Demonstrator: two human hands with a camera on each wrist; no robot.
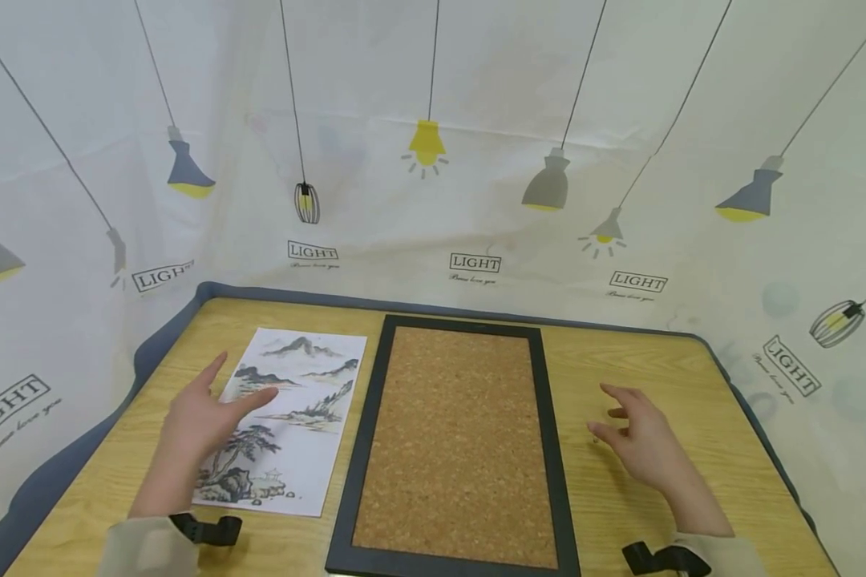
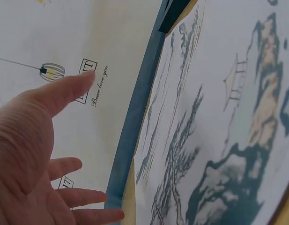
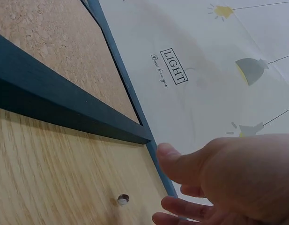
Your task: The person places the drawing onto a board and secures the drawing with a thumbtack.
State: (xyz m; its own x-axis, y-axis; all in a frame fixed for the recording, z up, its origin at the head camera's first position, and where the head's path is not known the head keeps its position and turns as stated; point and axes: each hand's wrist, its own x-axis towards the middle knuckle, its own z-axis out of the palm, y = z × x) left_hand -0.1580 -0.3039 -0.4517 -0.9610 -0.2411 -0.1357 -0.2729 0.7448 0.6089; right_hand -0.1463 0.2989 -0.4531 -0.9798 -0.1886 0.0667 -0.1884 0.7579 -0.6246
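My left hand (image 1: 198, 421) hovers over the left edge of a white paper sheet (image 1: 310, 461) printed with an ink landscape of mountains, trees and rocks. Its thumb and fingers are spread and hold nothing. To the right of the sheet lies a cork board (image 1: 462, 449) in a black frame (image 1: 552, 449). My right hand (image 1: 645, 441) is above the table on the board's right side, fingers loosely bent, nothing in them. Below it, a small shiny round piece (image 3: 123, 199) rests on the wood; its kind is too small to make out.
The wooden table (image 1: 621, 361) has a dark blue-grey edge (image 1: 317, 298) along its back and sides. Behind it hangs a pale sheet (image 1: 375, 96) printed with lamps and the word LIGHT. Black straps (image 1: 205, 529) are on both wrists.
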